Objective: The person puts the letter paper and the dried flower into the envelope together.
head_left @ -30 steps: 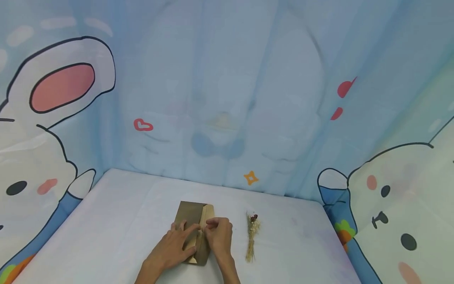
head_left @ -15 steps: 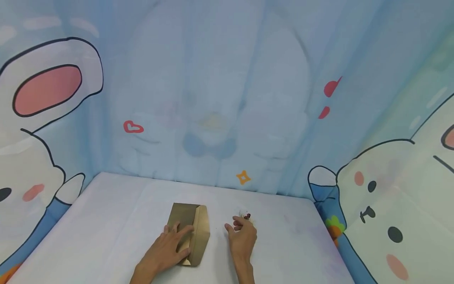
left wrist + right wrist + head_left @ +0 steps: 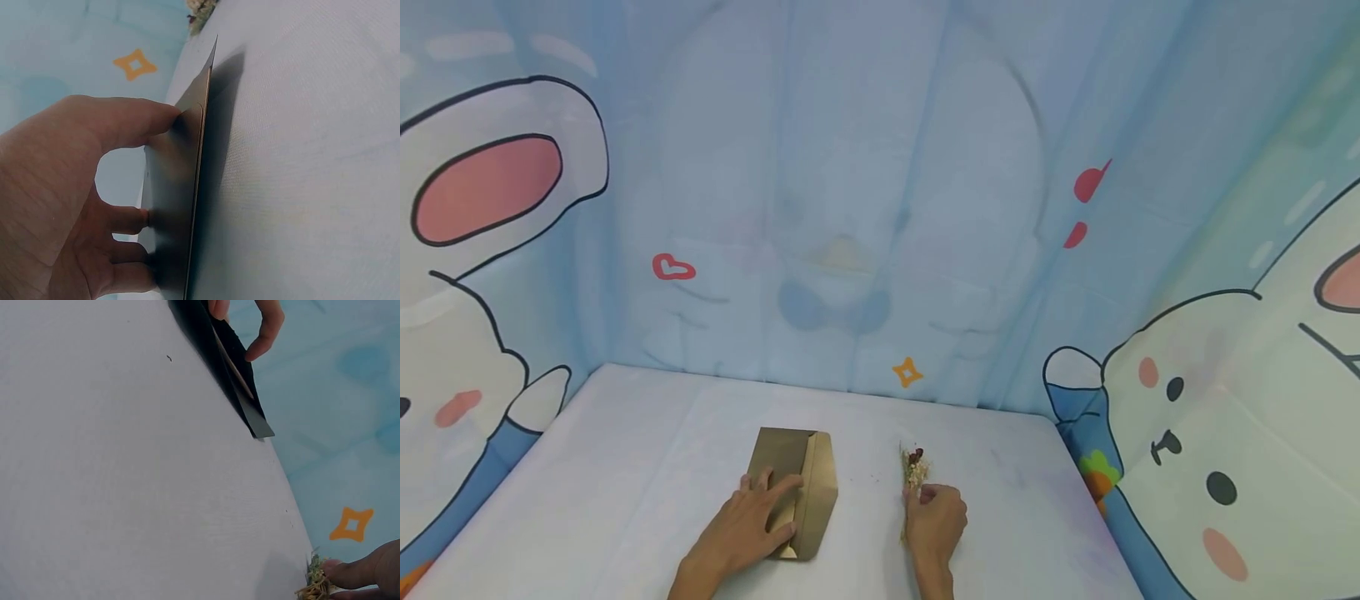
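A gold envelope (image 3: 816, 492) lies on the white table with its flap spread out toward the right. My left hand (image 3: 737, 521) rests on its left part, thumb and fingers spread; in the left wrist view the fingertips press down on the envelope (image 3: 172, 187). To the right of it, my right hand (image 3: 936, 521) pinches a small bunch of dried flowers (image 3: 917, 471) around the stems. Its dark red and cream heads show above the fingers, while the hand hides part of the stems. In the right wrist view the thumb and a finger meet at the bunch (image 3: 317, 584).
White cloth covers the table (image 3: 647, 467), and small dark specks lie on it between the envelope and the flowers. Behind stands a light blue curtain (image 3: 850, 208) printed with cartoon rabbits, meeting the table's back edge.
My right hand has left the envelope's flap, moved right to the dried flowers and taken hold of them. The left hand stays on the envelope. The head view has turned slightly right.
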`<state>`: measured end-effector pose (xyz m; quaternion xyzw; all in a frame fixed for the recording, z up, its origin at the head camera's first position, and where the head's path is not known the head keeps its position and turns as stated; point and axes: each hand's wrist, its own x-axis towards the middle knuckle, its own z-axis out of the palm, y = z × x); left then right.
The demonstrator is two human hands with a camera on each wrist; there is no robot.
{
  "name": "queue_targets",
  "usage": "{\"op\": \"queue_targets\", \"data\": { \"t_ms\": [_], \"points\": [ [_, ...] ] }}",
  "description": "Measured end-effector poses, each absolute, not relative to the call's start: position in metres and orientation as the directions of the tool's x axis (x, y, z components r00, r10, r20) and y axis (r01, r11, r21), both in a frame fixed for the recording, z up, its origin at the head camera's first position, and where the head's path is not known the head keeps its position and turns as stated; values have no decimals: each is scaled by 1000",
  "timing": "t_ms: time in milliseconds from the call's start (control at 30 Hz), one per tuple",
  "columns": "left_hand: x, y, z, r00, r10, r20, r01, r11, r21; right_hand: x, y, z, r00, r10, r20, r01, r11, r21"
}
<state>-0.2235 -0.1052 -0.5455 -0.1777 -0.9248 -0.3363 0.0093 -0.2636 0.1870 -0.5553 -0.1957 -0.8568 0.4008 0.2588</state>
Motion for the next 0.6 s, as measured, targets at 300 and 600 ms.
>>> {"op": "queue_targets", "data": {
  "t_ms": [300, 600],
  "points": [
    [-226, -105, -547, -934, 325, 149, 346, 720, 601, -268, 186, -562, -784, 550, 286, 147, 612, -777],
    [-225, -105, -547, -935, 322, 149, 345, 726, 595, -270, 185, -563, -780, 550, 300, 149, 628, -764]
  ]
}}
